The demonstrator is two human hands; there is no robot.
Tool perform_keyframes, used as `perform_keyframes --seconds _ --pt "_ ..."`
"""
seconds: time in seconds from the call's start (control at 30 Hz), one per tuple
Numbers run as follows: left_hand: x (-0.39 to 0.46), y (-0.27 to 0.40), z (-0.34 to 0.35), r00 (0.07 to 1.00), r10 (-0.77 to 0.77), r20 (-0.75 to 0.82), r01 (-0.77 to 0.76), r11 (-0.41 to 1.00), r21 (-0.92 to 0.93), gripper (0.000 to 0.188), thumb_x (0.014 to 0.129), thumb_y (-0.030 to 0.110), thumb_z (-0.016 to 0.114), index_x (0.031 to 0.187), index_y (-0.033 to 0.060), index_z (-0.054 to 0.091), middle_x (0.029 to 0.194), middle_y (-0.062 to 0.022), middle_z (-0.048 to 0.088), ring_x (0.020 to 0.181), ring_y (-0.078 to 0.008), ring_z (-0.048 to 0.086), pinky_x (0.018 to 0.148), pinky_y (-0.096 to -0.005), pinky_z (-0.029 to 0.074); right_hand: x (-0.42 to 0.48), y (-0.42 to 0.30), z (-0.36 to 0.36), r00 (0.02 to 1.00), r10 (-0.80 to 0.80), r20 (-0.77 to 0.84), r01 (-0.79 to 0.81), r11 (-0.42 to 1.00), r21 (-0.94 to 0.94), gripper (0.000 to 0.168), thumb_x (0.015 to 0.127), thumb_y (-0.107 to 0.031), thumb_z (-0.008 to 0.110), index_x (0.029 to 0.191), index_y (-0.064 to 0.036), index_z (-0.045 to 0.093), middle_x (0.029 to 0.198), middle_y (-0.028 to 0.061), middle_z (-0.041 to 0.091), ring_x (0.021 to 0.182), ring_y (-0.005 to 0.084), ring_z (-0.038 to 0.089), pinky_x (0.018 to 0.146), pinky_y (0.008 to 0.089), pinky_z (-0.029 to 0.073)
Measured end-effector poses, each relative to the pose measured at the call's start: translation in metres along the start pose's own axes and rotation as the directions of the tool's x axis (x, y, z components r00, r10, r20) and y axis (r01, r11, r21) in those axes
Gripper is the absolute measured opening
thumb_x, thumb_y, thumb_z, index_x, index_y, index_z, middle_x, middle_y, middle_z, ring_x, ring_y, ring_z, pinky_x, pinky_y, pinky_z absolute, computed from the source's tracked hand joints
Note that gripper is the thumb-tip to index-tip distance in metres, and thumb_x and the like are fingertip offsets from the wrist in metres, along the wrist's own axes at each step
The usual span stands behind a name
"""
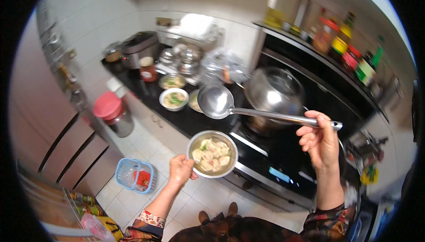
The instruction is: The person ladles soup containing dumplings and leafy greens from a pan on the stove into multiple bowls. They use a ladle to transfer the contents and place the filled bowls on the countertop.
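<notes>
My left hand [181, 170] grips the rim of a metal bowl [235, 162], holding it before the stove's front edge. Dumplings [212, 155] in clear broth with bits of green fill it. Between the fingers and thumb of my right hand [320, 142] is the handle of a steel ladle [215, 102], near its hooked end. The ladle's bowl is raised above the black counter and looks to hold no food. Behind the handle a large steel pot [275, 92] sits on the stove. A white bowl [173, 99] of food with greens stands on the counter, left of the ladle.
Further bowls, a lidded jar [147, 69], a rice cooker [141, 47] and plastic bags [220, 64] crowd the counter. Bottles [343, 36] line the shelf above the stove. On the floor are a blue basket [152, 182] and a container under a pink basin [108, 105].
</notes>
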State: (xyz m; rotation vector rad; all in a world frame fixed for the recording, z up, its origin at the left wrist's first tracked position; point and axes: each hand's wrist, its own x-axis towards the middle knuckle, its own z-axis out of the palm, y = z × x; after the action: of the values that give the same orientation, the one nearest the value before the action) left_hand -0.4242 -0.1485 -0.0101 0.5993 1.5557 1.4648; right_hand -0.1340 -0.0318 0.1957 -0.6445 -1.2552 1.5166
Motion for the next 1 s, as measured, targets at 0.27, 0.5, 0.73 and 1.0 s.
perform_keyframes --seconds 0.27,0.5,0.73,1.0 --pt "-0.046 -0.005 0.094 0.980 0.000 0.200 -0.020 0.995 0.096 0.013 0.078 0.000 0.046 0.076 -0.0082 0.056 0.054 -0.0125 0.057 0.037 -0.0149 0.053 0.033 -0.0250 0.044 -0.135 -0.078 -0.156 0.901 -0.250 -0.354 0.158 0.950 -0.268 0.031 0.092 -0.023 0.046 0.105 0.004 0.051 0.073 0.0208 0.063 0.051 0.0203 0.063 0.040 0.0231 0.051" --pt "-0.101 -0.005 0.183 0.961 0.003 0.278 -0.016 0.999 0.046 0.013 0.078 0.000 0.046 0.068 -0.0033 0.052 0.052 -0.0099 0.054 0.034 -0.0153 0.051 0.030 -0.0250 0.042 -0.191 -0.100 -0.278 0.814 -0.298 -0.499 -0.046 0.823 -0.567 0.025 0.090 -0.013 0.050 0.106 0.005 0.055 0.073 0.0151 0.063 0.057 0.0185 0.063 0.047 0.0231 0.051" --pt "-0.132 -0.011 0.259 0.952 -0.005 0.306 -0.003 1.000 0.025 0.014 0.078 0.002 0.048 0.065 -0.0015 0.051 0.053 -0.0091 0.053 0.033 -0.0144 0.050 0.030 -0.0255 0.042 -0.186 -0.065 -0.384 0.894 -0.247 -0.373 -0.141 0.636 -0.759 0.021 0.084 -0.007 0.056 0.101 0.003 0.061 0.074 0.0110 0.063 0.061 0.0148 0.063 0.052 0.0237 0.049" --pt "-0.126 -0.011 0.289 0.943 0.011 0.331 -0.050 0.993 0.108 0.014 0.077 0.000 0.048 0.063 -0.0018 0.050 0.051 -0.0092 0.053 0.033 -0.0145 0.050 0.030 -0.0263 0.043 -0.127 -0.034 -0.412 0.970 -0.244 0.009 0.048 0.155 -0.987 0.017 0.076 -0.007 0.061 0.092 0.001 0.062 0.077 0.0228 0.060 0.071 0.0368 0.060 0.063 0.0378 0.049"
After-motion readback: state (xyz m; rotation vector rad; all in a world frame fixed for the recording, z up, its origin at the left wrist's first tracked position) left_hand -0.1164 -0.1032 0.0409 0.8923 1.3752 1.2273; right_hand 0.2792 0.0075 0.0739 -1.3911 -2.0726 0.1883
